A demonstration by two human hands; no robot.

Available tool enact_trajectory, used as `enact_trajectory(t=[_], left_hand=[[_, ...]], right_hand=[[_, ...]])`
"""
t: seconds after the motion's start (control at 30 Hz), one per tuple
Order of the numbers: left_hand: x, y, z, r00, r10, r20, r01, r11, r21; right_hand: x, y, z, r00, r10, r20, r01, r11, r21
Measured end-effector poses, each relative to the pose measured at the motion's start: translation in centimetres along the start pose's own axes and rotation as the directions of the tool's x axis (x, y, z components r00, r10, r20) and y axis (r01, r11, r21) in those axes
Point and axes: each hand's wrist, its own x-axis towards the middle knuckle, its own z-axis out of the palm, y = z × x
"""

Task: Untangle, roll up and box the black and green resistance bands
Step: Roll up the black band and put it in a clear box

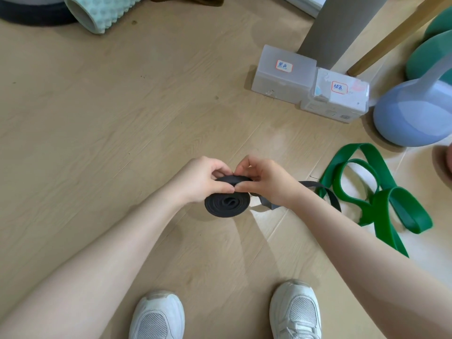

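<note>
The black resistance band (227, 203) is wound into a flat coil held above the wooden floor. My left hand (203, 181) pinches the coil's top edge from the left, and my right hand (263, 178) grips it from the right. A loose black tail (329, 194) trails right behind my right wrist. The green resistance band (381, 192) lies in open loops on the floor to the right, apart from the coil. Two translucent plastic boxes stand at the back: one (283, 74) with a red-bordered label, the other (336, 95) to its right, also labelled.
A lilac kettlebell (413, 111) sits right of the boxes, with green weights (430, 59) behind it. A grey post (340, 28) and a wooden leg (396, 35) rise behind the boxes. A mint foam roller (97, 13) lies top left. My white shoes (294, 311) are below.
</note>
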Motion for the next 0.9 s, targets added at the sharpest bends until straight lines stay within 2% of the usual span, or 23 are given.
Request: enact_trajectory(t=[0.13,0.23,0.3,0.43,0.53,0.6,0.67,0.73,0.9], left_hand=[[-0.1,-0.4,-0.2,0.994,-0.009,-0.106,0.004,0.999,-0.045],[-0.5,-0.7,-1.0,0.978,-0.042,-0.206,0.018,0.993,-0.116],[-0.6,-0.8,-1.2,0.973,-0.057,-0.226,0.022,0.988,-0.152],[-0.9,-1.1,-1.2,0.967,-0.043,-0.252,0.016,0.994,-0.111],[-1.2,-1.7,-1.7,0.97,-0.033,-0.242,0.034,0.999,0.0],[-1.3,-1.9,-1.9,0.972,-0.037,-0.232,0.031,0.999,-0.028],[-1.5,-1.8,-2.2,0.971,-0.057,-0.232,0.036,0.995,-0.093],[-1.5,-2.0,-2.6,0.97,-0.062,-0.237,0.045,0.996,-0.078],[-1.6,-2.9,-2.7,0.947,-0.086,-0.309,0.079,0.996,-0.037]], right_hand=[[-0.2,0.7,-0.2,0.993,-0.081,-0.087,0.071,0.991,-0.114],[-0.6,2.0,-0.7,0.987,-0.057,-0.148,0.034,0.987,-0.155],[-0.7,2.7,-0.6,0.988,-0.028,-0.151,0.002,0.985,-0.171],[-0.3,2.3,-0.7,0.995,-0.039,-0.09,0.025,0.989,-0.149],[0.2,1.1,-2.5,1.0,-0.003,0.004,0.003,1.0,-0.017],[0.5,0.7,-3.0,1.0,0.004,0.025,-0.004,1.0,-0.004],[1.1,0.7,-2.4,0.999,-0.005,0.047,0.011,0.99,-0.143],[1.4,1.2,-1.0,0.997,-0.038,0.063,0.057,0.942,-0.332],[1.7,1.6,1.9,0.979,-0.193,-0.06,0.12,0.796,-0.593]])
